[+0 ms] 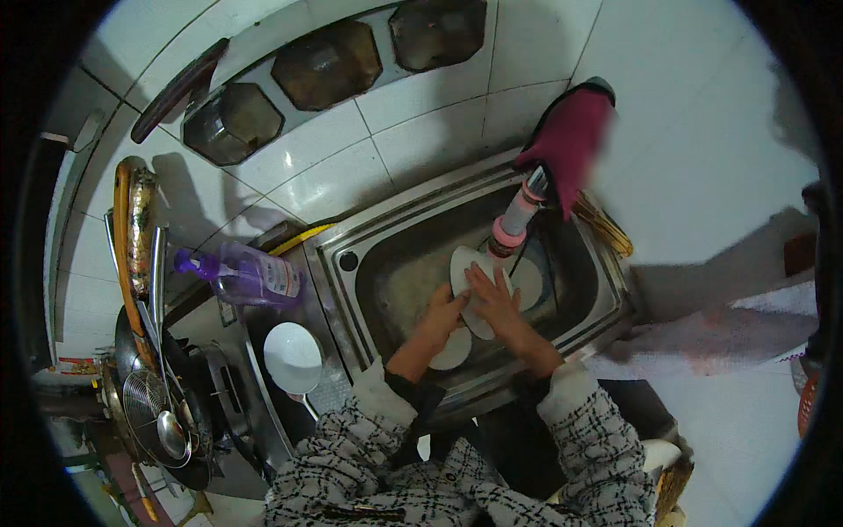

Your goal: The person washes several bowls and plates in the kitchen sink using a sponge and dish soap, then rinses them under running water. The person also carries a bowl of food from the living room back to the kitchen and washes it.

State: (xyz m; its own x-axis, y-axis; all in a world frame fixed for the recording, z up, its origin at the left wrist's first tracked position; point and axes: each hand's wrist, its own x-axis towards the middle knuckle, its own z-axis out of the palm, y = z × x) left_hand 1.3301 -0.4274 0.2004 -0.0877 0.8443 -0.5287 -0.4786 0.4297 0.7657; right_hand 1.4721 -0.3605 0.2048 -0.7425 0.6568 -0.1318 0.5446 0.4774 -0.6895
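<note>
My left hand [440, 319] grips the lower left rim of a white plate [461, 263], which is tilted above the basin of a stainless steel sink [609, 300]. My right hand [495, 303] lies against the plate's face with its fingers spread. Just above the plate is the mouth of a faucet with a pink and clear extension [517, 221]; whether water runs is hard to tell. A second white dish [453, 350] sits in the basin under my wrists, partly hidden. Another pale round dish [528, 284] shows behind the plate, at the right.
Left of the sink stand a purple pump bottle [253, 277] and a white handled pan [293, 356]. Farther left, a wok holds a wire strainer [155, 402] and a ladle [172, 435]. A dark pink glove [573, 132] hangs over the faucet. Bamboo sticks [602, 224] lie at the sink's right corner.
</note>
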